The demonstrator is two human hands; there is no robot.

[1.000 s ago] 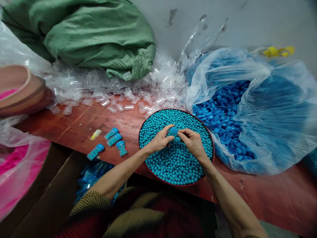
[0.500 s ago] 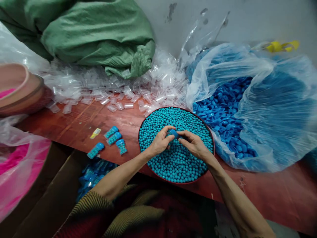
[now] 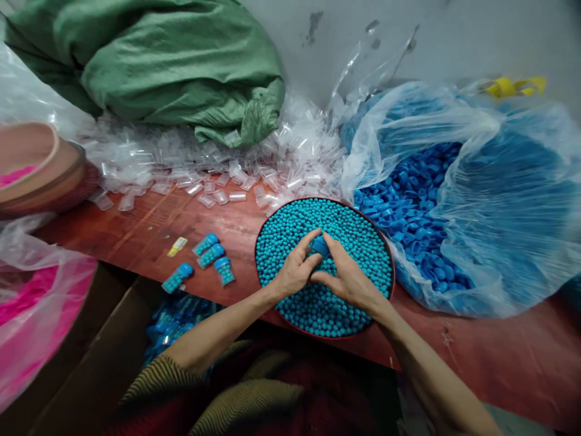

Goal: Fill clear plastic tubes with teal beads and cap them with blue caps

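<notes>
Now the right grip (image 3: 349, 275) has gone from pinching the edge of a small blue-topped plastic container (image 3: 320, 245) to spreading around it, index finger at its far side and thumb apart below. The left grip (image 3: 295, 266) keeps pinching the container, which suggests steadying or pressing, though the fingers hide how firmly the top sits. Beneath both grips is a round red-rimmed tub (image 3: 336, 336) full of turquoise beads (image 3: 327, 318). Left of the left grip, four filled blue-capped clear containers (image 3: 211, 255) lie unmoved on the red table (image 3: 245, 236). Beyond the grips are loose clear plastic tubes (image 3: 290, 166); beyond the right grip, rightward, a translucent plastic bag (image 3: 503, 175) of blue caps (image 3: 413, 206).
</notes>
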